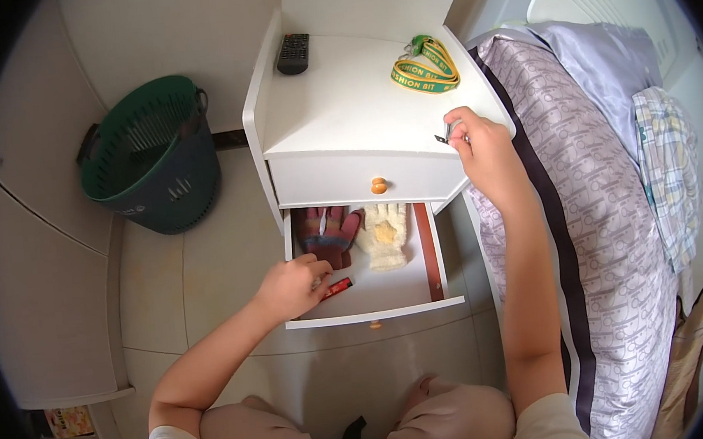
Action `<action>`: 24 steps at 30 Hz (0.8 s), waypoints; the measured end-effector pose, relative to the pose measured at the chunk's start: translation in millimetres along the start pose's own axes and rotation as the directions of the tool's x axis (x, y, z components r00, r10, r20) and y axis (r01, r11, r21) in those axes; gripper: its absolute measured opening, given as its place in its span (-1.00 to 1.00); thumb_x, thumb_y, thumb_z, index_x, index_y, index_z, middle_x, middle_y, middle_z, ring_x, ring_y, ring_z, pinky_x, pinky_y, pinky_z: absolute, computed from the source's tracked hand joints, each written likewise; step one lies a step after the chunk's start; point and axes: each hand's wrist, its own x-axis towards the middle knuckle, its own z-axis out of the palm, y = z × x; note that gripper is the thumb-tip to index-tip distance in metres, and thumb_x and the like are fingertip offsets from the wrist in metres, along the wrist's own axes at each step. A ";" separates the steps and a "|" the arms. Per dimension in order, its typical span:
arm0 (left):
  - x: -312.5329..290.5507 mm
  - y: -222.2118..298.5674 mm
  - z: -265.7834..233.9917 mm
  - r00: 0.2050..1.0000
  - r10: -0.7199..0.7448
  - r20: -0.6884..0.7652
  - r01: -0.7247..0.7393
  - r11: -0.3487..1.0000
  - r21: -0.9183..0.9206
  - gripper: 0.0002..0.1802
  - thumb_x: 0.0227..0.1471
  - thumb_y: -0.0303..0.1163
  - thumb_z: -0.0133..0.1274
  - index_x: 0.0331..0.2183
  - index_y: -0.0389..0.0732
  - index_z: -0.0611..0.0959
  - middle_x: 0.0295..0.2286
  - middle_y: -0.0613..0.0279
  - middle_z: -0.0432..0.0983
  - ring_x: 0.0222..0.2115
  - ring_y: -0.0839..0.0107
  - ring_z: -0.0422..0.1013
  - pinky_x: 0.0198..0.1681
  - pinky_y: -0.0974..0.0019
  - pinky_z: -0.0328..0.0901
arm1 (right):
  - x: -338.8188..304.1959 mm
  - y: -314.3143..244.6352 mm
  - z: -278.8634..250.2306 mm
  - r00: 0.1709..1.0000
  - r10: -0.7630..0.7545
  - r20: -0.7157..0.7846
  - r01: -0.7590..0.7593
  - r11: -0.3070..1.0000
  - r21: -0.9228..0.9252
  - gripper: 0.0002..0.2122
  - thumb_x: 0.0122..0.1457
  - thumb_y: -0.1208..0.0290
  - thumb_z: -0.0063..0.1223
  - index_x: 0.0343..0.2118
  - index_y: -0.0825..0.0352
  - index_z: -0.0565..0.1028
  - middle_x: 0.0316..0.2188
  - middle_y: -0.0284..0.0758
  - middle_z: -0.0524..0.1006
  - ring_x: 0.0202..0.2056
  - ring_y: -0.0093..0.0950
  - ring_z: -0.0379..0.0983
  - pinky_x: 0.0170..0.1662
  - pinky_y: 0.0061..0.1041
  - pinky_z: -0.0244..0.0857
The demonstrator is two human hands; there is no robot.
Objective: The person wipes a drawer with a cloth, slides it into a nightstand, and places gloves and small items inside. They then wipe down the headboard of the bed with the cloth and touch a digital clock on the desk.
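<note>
My left hand [295, 286] is inside the pulled-out lower drawer [375, 310] of a white nightstand, its fingers curled around one end of a small red stick-shaped item with dark ends [337, 288]. Behind it in the drawer lie a striped maroon and grey knitted glove [330, 236] and a fluffy cream glove [385, 235]. Over the right front of the nightstand top [343, 109], my right hand [483, 155] pinches a small metal nail clipper [445, 137] between thumb and fingers.
On the nightstand top rest a black remote control [294, 53] and a coiled green and yellow lanyard [426, 69]. The upper drawer [323, 178] is closed. A green basket [148, 157] stands at the left, by a cabinet [50, 268]. Along the right runs a bed with patterned bedding [617, 240].
</note>
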 end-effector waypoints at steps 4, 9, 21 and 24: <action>-0.2 5.5 -1.0 0.999 0.026 -0.034 -0.027 1.000 -0.005 -0.87 0.04 -0.35 0.14 -0.30 -0.11 0.68 -0.37 0.17 0.57 -0.42 0.08 0.54 -0.30 0.07 0.48 | -0.4 -7.6 -6.9 0.993 0.077 0.091 -0.090 0.986 0.142 -0.74 0.05 0.65 0.24 -0.16 0.35 0.53 -0.37 -0.15 0.61 -0.33 -0.30 0.59 -0.26 -0.39 0.42; -1.5 16.6 -10.6 0.989 0.038 -0.145 -0.061 0.985 -0.159 -0.88 0.02 -0.40 0.17 -0.32 -0.12 0.69 -0.38 0.17 0.59 -0.46 0.11 0.55 -0.33 0.13 0.47 | -21.7 3.3 -3.9 0.998 0.054 0.010 -0.055 0.959 0.279 -0.75 0.00 0.64 0.31 -0.22 0.36 0.58 -0.31 -0.21 0.63 -0.33 -0.38 0.60 -0.23 -0.46 0.45; -3.8 4.1 -18.6 0.991 -0.086 -0.104 0.071 0.988 -0.138 -0.89 0.03 -0.48 0.16 -0.32 -0.21 0.70 -0.41 0.03 0.60 -0.40 0.02 0.54 -0.30 0.13 0.44 | -83.7 -35.3 27.6 0.806 -0.015 0.591 -0.268 0.881 0.389 -0.87 0.03 0.66 0.27 -0.33 0.37 0.65 -0.41 -0.26 0.65 -0.34 -0.49 0.56 -0.18 -0.54 0.39; -1.1 -8.3 -0.1 0.999 -0.046 0.005 0.046 0.998 -0.045 -0.84 0.04 -0.47 0.11 -0.28 -0.19 0.70 -0.35 0.08 0.61 -0.33 0.05 0.56 -0.23 0.09 0.45 | -106.4 -0.5 89.7 0.570 -0.023 0.822 -0.283 0.933 0.223 -0.87 -0.02 0.68 0.27 -0.36 0.38 0.65 -0.48 -0.25 0.65 -0.40 -0.49 0.57 -0.21 -0.50 0.41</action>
